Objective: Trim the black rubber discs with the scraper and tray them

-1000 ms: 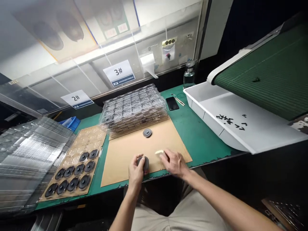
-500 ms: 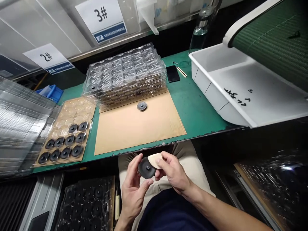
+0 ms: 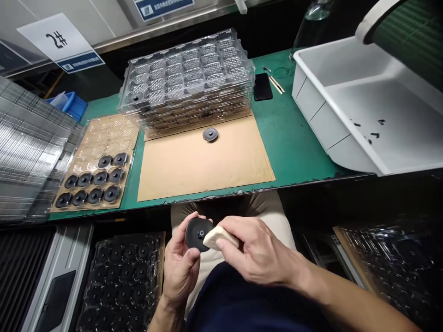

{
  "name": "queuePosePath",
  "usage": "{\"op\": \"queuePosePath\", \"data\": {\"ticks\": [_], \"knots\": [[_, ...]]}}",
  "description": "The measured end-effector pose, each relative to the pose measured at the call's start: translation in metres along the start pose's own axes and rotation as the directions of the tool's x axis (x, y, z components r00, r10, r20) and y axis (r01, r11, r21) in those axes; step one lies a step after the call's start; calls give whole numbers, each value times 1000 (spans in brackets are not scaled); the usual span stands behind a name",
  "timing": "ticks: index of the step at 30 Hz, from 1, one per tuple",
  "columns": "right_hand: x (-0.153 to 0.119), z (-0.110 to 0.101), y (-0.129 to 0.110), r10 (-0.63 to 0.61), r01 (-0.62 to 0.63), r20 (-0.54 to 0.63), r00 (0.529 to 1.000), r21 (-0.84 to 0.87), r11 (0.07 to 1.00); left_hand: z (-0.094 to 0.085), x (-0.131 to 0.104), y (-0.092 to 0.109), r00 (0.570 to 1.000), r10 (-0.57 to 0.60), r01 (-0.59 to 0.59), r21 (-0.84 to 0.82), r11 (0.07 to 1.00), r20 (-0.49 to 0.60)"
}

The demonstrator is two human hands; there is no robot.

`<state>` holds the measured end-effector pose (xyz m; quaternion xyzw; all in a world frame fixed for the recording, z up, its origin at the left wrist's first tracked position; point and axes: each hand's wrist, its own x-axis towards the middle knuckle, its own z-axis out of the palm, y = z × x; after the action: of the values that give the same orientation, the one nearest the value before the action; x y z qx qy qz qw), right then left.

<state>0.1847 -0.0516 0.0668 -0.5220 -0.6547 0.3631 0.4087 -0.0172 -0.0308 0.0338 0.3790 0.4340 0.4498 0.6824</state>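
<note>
My left hand (image 3: 182, 267) grips a round black rubber-looking disc (image 3: 194, 234) by its edge, its small central stud facing up. Between the thumb and fingers of my right hand (image 3: 256, 249) is a cream-coloured pad (image 3: 221, 238), which looks like a sponge or folded cloth. The pad's tip lies against the disc close to the stud. Both hands are over my lap, just in front of the table edge. A similar black part (image 3: 210, 134) rests alone on the cardboard sheet (image 3: 200, 170).
Stacked clear blister trays (image 3: 187, 78) stand behind the cardboard. On the left, another tray (image 3: 100, 138) holds several black parts. A white bin (image 3: 332, 110) with small black scraps is at right, near a phone (image 3: 263, 86). Filled trays (image 3: 121, 281) sit below the table.
My right hand has turned and brought the pad from the disc's upper edge to near its stud. My left hand now holds the disc farther left. The camera view has shifted.
</note>
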Motion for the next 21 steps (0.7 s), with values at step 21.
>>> {"op": "queuePosePath", "data": {"ticks": [21], "knots": [[-3, -4, 0, -40, 66, 133, 990, -197, 978, 9, -3, 4, 945, -302, 278, -177, 944, -125]]}}
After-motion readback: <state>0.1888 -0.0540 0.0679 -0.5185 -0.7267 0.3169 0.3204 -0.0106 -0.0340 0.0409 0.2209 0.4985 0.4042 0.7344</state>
